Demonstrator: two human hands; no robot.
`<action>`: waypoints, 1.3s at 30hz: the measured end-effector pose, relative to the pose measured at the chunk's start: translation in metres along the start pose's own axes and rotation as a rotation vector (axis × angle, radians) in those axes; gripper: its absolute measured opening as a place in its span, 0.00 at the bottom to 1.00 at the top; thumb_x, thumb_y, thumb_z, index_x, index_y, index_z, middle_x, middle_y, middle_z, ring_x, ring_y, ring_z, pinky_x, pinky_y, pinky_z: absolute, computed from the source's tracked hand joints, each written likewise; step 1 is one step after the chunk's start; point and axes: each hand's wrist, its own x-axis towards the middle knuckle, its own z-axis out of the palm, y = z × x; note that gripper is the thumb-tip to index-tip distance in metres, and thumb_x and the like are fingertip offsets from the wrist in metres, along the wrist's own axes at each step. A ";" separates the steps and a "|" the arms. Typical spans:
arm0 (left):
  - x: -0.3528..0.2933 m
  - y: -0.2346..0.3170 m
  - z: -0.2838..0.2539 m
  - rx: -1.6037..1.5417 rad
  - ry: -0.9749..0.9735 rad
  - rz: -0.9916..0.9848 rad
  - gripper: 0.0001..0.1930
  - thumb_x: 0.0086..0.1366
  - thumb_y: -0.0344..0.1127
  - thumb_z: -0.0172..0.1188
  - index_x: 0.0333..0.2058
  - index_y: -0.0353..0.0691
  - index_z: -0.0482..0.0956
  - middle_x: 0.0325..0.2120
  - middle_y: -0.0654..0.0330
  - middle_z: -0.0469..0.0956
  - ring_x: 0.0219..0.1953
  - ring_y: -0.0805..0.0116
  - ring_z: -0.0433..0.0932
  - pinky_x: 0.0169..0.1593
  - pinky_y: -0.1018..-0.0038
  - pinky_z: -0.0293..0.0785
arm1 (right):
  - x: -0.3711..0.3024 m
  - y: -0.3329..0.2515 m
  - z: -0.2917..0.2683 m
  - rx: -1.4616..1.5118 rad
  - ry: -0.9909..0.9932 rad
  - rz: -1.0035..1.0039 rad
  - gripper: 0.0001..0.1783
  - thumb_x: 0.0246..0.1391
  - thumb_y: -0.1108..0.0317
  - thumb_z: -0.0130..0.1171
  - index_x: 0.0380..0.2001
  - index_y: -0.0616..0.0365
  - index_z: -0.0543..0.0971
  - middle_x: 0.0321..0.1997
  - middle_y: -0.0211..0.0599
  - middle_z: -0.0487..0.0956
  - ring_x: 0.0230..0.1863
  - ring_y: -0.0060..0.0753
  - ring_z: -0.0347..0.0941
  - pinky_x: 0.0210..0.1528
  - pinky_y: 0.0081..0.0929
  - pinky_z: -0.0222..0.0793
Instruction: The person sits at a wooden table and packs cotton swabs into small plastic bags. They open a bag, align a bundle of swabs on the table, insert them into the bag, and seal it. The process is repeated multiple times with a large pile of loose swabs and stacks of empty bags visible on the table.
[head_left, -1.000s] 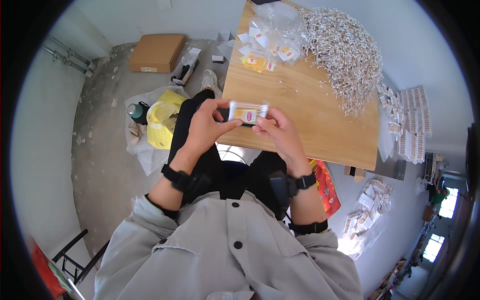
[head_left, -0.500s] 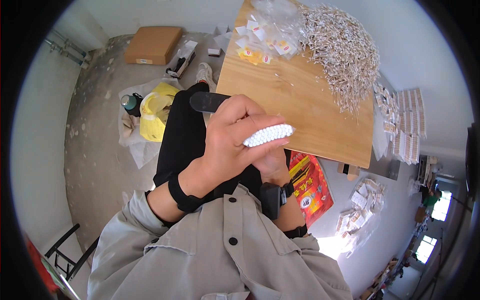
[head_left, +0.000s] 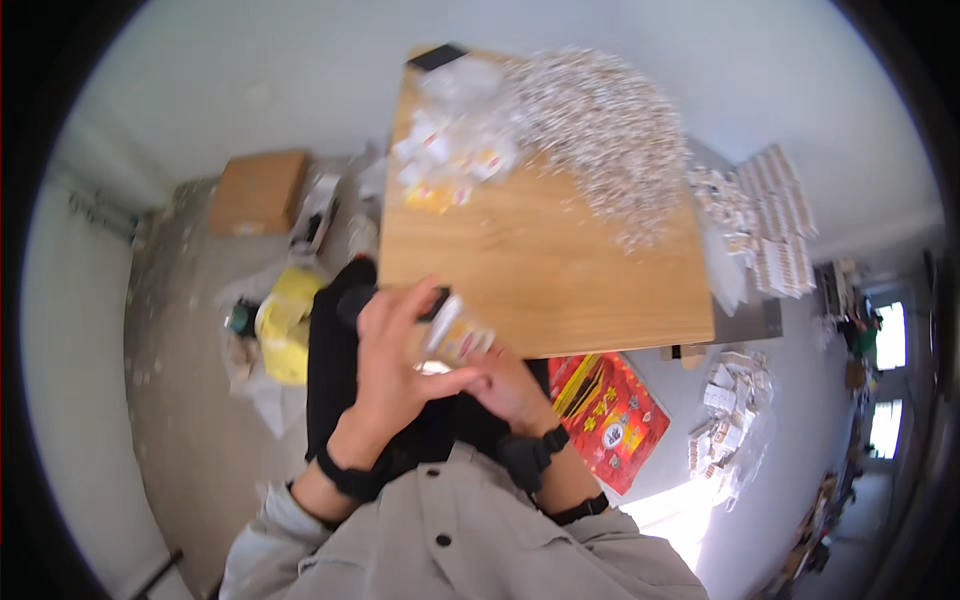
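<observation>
A small clear packet of cotton swabs [head_left: 458, 333] with a printed label is in my right hand [head_left: 512, 388], over my lap at the near edge of the table. My right fingers are closed round its lower right side. To its left, my left hand [head_left: 385, 350] has fingers raised and spread, with the thumb reaching under the packet toward the right fingers. Motion blurs this area, so whether the left thumb touches the packet is unclear. A large heap of loose cotton swabs [head_left: 605, 130] covers the far right of the wooden table [head_left: 480, 250].
Clear bags with label cards [head_left: 465, 135] lie at the table's far left. Stacked swab packs [head_left: 780, 220] stand beyond its right edge. A red printed bag [head_left: 615, 425] and a heap of packs [head_left: 730, 410] are at right. Left are a cardboard box [head_left: 260, 190] and yellow bag [head_left: 285, 330].
The packet has turned from showing white swab tips to showing its labelled side. My left hand has come off it and spread its fingers. The whole view has shifted, showing more of the table's far end.
</observation>
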 end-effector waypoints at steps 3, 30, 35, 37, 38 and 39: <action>-0.002 -0.024 -0.004 -0.063 0.139 -0.138 0.35 0.47 0.24 0.67 0.57 0.33 0.69 0.45 0.55 0.70 0.46 0.62 0.71 0.53 0.69 0.68 | -0.021 -0.019 -0.052 -0.423 0.024 0.231 0.19 0.56 0.56 0.64 0.45 0.55 0.76 0.27 0.19 0.72 0.21 0.10 0.62 0.19 0.11 0.53; -0.005 -0.112 -0.002 -0.066 -0.135 -0.474 0.13 0.61 0.27 0.62 0.45 0.33 0.78 0.34 0.55 0.78 0.38 0.65 0.80 0.44 0.73 0.74 | 0.079 -0.065 -0.069 -0.731 0.314 0.004 0.16 0.62 0.58 0.58 0.47 0.55 0.79 0.36 0.25 0.79 0.39 0.16 0.74 0.38 0.18 0.67; -0.004 -0.125 -0.005 -0.162 -0.107 -0.565 0.13 0.61 0.27 0.62 0.45 0.33 0.78 0.35 0.56 0.78 0.38 0.67 0.80 0.43 0.74 0.74 | 0.140 -0.085 -0.071 -1.011 0.386 -0.274 0.16 0.58 0.62 0.61 0.47 0.57 0.78 0.39 0.33 0.78 0.42 0.27 0.75 0.41 0.25 0.70; -0.005 -0.130 -0.006 -0.195 -0.087 -0.589 0.13 0.61 0.27 0.62 0.45 0.33 0.78 0.35 0.56 0.77 0.37 0.68 0.79 0.43 0.75 0.74 | 0.168 -0.093 -0.067 -1.274 0.423 -0.477 0.19 0.55 0.63 0.64 0.48 0.59 0.77 0.44 0.40 0.76 0.45 0.36 0.74 0.46 0.31 0.70; -0.005 -0.133 -0.007 -0.195 -0.089 -0.612 0.13 0.62 0.27 0.61 0.45 0.33 0.78 0.36 0.57 0.77 0.38 0.68 0.79 0.44 0.75 0.74 | 0.182 -0.098 -0.059 -1.437 0.466 -0.563 0.21 0.53 0.64 0.65 0.49 0.59 0.76 0.46 0.43 0.74 0.47 0.41 0.73 0.48 0.34 0.69; -0.004 -0.134 -0.010 -0.192 -0.094 -0.630 0.12 0.62 0.26 0.60 0.45 0.32 0.78 0.37 0.57 0.78 0.39 0.69 0.79 0.46 0.75 0.73 | 0.197 -0.102 -0.054 -1.596 0.509 -0.656 0.23 0.52 0.64 0.66 0.50 0.60 0.75 0.49 0.46 0.73 0.49 0.46 0.71 0.51 0.36 0.69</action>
